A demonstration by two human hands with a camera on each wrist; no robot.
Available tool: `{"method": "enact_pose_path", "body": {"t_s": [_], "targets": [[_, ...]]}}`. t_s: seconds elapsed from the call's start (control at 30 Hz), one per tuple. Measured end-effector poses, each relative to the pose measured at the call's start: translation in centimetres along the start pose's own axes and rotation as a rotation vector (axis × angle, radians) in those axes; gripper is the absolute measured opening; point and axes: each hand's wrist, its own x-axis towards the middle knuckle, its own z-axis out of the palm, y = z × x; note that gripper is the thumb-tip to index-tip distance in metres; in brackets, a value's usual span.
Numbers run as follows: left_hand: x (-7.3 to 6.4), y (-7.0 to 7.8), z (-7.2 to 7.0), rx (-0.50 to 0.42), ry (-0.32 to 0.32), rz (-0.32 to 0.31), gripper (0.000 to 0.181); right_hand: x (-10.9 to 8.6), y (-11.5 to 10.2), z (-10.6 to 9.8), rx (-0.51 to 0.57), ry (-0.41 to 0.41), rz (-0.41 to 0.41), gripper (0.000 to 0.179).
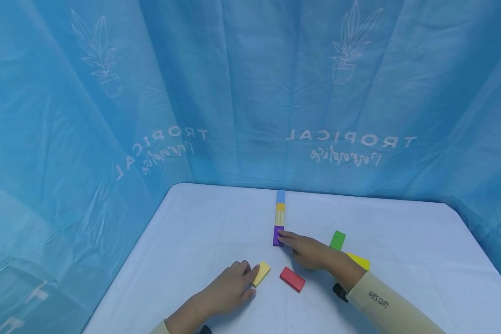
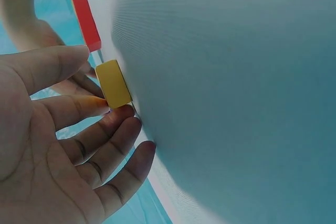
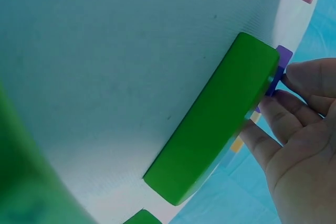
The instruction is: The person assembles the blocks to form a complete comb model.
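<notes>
Blue curtains (image 1: 250, 93) printed with white potted plants and reversed "TROPICAL Paradise" lettering hang behind and to the left of a table (image 1: 192, 222) covered in white. On it, a purple block (image 1: 276, 237) ends a straight row at the person's side; beyond the purple block, in order, come a cream ridged block (image 1: 279, 218), an orange block (image 1: 280, 207) and a light blue block (image 1: 280, 196). The right hand (image 1: 311, 252) reaches in from the right of the purple block, its fingers fairly straight and their tips touching it. Nearer the person than the purple block and to its left lies a pale yellow block (image 1: 262, 272); the left hand (image 1: 229, 288) is relaxed and unclosed, index finger touching this piece, thumb apart from it. A red block (image 1: 292, 279) lies nearer than the purple block, slightly to its right. Farther right of the purple block are a green block (image 1: 337, 240) and a bright yellow block (image 1: 359, 261), the latter partly hidden by the right forearm.
</notes>
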Motion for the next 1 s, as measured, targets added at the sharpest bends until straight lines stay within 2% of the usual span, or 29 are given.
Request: {"method": "enact_pose_path", "body": {"t_s": [0.27,0.57,0.8,1.0], "targets": [[0.1,0.0,0.2,-0.013,0.001,-0.011,0.061,0.4,0.6,0.0,-0.001,0.011,-0.011,0.058],[0.0,-0.1,0.2,-0.076,0.01,-0.021,0.062,2.1,2.1,-0.8,0.016,0.08,0.139,0.062],[-0.5,-0.2,0.1,-0.072,0.029,-0.001,0.054,3.9,2.9,-1.9,0.027,0.067,0.165,0.063],[-0.7,-0.3,0.0,-0.047,-0.03,0.015,0.053,5.2,3.2,-2.5,0.007,0.068,0.182,0.065]]}}
